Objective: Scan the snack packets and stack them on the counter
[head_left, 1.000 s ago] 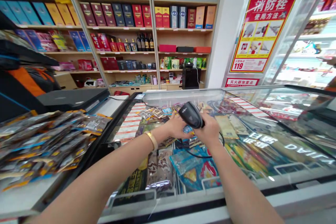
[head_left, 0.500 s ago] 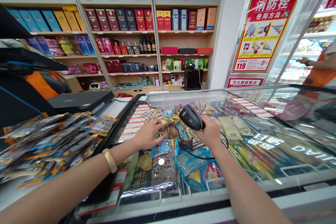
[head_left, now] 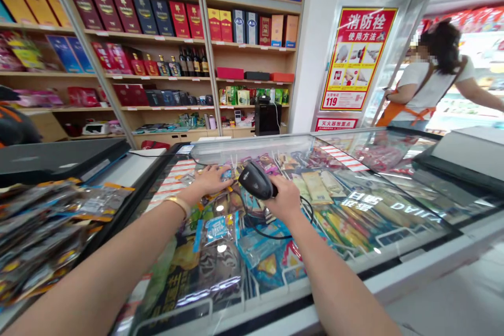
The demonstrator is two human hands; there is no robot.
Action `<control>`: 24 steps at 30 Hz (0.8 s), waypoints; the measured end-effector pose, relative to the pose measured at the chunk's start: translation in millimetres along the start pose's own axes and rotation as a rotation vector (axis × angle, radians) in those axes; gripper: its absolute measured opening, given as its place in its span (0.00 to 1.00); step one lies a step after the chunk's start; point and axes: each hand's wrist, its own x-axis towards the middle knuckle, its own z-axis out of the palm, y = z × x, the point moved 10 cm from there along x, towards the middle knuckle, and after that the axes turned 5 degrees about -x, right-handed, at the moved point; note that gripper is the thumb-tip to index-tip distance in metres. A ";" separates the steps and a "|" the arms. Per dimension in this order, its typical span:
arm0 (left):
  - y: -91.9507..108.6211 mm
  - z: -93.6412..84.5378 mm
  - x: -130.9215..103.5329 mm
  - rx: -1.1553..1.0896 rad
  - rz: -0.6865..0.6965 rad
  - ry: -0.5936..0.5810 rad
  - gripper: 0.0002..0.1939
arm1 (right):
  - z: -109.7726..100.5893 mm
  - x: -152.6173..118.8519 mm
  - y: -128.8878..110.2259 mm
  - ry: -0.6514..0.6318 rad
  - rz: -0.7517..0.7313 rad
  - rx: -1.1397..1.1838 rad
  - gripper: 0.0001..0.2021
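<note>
My right hand (head_left: 286, 200) grips a black barcode scanner (head_left: 255, 180), held above the glass top of a chest freezer (head_left: 293, 294). The scanner's dark cable (head_left: 271, 236) loops under my right wrist. To its left, my left hand (head_left: 210, 181) reaches forward with its fingers stretched out, palm down over small snack packets; its fingertips are by a small blue packet (head_left: 226, 174). Whether it touches that packet I cannot tell. Closer to me lies a clear packet with a blue label (head_left: 216, 228). A gold bangle circles my left wrist.
On the left, a heap of orange-edged snack packets (head_left: 47, 236) lies beside a dark flat device (head_left: 59, 157). Shelves with boxes and bottles (head_left: 192, 62) line the back wall. At right, a person in an orange apron (head_left: 429, 84) stands beyond the freezer, near a white box (head_left: 472, 157).
My view has turned to the right, bringing the person in the apron more fully into sight. My left hand has moved forward over the packets. The scanner stays in my right hand.
</note>
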 end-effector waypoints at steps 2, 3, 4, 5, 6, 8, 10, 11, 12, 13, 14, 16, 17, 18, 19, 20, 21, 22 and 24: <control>-0.8 -1.0 -16.0 0.003 0.029 0.025 0.33 | 0.0 0.7 -2.1 0.000 -0.002 -0.005 0.13; -1.0 -1.2 -25.6 0.002 0.040 0.030 0.32 | 0.2 0.9 -2.9 -0.001 -0.002 -0.006 0.13; -0.9 -1.1 -35.8 -0.003 0.047 0.029 0.31 | 0.4 0.8 -3.4 -0.004 -0.001 -0.006 0.14; -0.5 -1.0 -46.2 -0.009 0.054 0.025 0.31 | 0.8 0.6 -3.6 -0.007 0.000 -0.004 0.14; 0.2 -1.3 -56.8 -0.019 0.059 0.021 0.31 | 1.1 0.1 -3.7 -0.011 0.001 0.000 0.15; 3.2 -2.4 -77.5 -0.049 0.079 0.008 0.31 | 1.9 -1.1 -3.6 -0.017 -0.003 0.007 0.15; 7.1 -4.4 -97.0 -0.091 0.109 -0.003 0.31 | 2.6 -2.4 -4.1 -0.016 -0.019 0.013 0.15; 8.9 -5.3 -106.0 -0.120 0.128 -0.007 0.30 | 2.8 -3.1 -4.1 -0.012 -0.024 0.017 0.14; 10.6 -6.0 -114.4 -0.156 0.147 -0.012 0.30 | 3.4 -3.7 -3.7 -0.011 -0.026 0.022 0.14; 11.9 -6.8 -122.0 -0.200 0.167 -0.010 0.29 | 3.9 -4.4 -3.8 -0.009 -0.030 0.026 0.14; 12.6 -8.0 -128.6 -0.250 0.185 0.001 0.29 | 4.5 -5.0 -4.8 -0.009 -0.042 0.027 0.14; 12.1 -12.4 -138.7 -0.367 0.211 0.059 0.30 | 6.0 -6.2 -6.9 -0.014 -0.062 0.025 0.14; 10.3 -15.1 -142.3 -0.430 0.213 0.102 0.31 | 6.6 -6.8 -8.3 -0.017 -0.074 0.024 0.14; 7.6 -17.6 -144.9 -0.494 0.207 0.147 0.32 | 7.0 -7.4 -9.8 -0.020 -0.085 0.024 0.14; 4.4 -19.6 -146.8 -0.557 0.194 0.189 0.32 | 7.1 -8.1 -11.1 -0.020 -0.093 0.022 0.14; 1.4 -20.8 -148.2 -0.618 0.180 0.220 0.33 | 7.0 -8.7 -12.3 -0.018 -0.098 0.020 0.15; -1.2 -21.2 -149.1 -0.671 0.164 0.240 0.33 | 6.6 -9.2 -13.2 -0.015 -0.101 0.015 0.15; -3.4 -21.2 -149.6 -0.715 0.148 0.249 0.32 | 6.1 -9.7 -13.9 -0.011 -0.101 0.010 0.15; -7.9 -22.6 -150.7 -0.784 0.117 0.267 0.28 | 5.9 -10.6 -15.4 -0.013 -0.106 0.001 0.14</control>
